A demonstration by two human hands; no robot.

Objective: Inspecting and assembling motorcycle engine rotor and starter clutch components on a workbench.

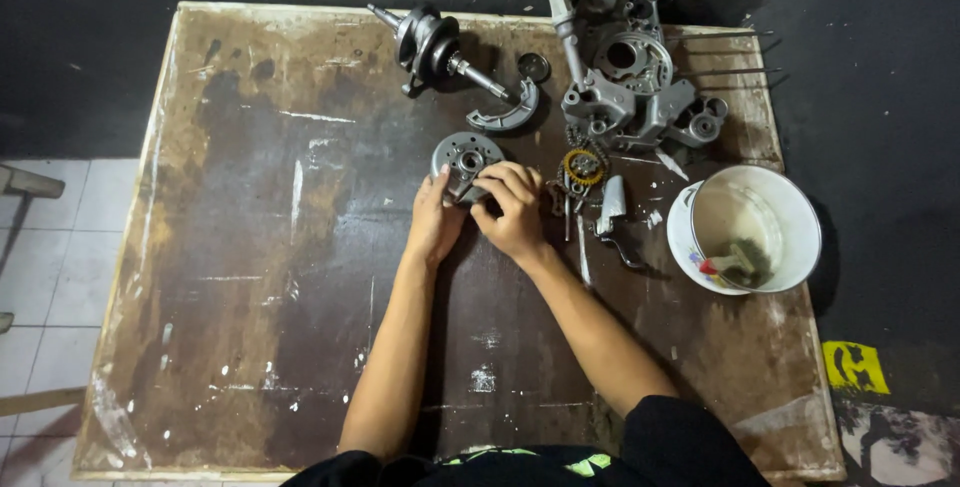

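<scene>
Scuffed, paint-flecked brown table (300,247) carries grey cast-metal parts. Both the left hand (436,222) and right hand (512,209) clasp a round, holed steel disc (464,159) (mid-table), fingers curled on its lower edge. Behind lie a crankshaft (432,45) and ribbed casing (625,67); a white bucket (790,209) stands right.

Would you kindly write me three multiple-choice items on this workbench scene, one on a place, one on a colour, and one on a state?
1. Where does the white bucket stand on the table?
A. near its right edge
B. near its left edge
C. at its middle

2. What colour is the small toothed sprocket?
A. blue
B. yellow
C. red

3. How is the round grey metal part handled?
A. it lies untouched
B. one hand lifts it high
C. both hands are on it

Answers: 1 A, it sits by the right edge; 2 B, its ring shows yellow; 3 C, the left hand and right hand both grip it.
</scene>
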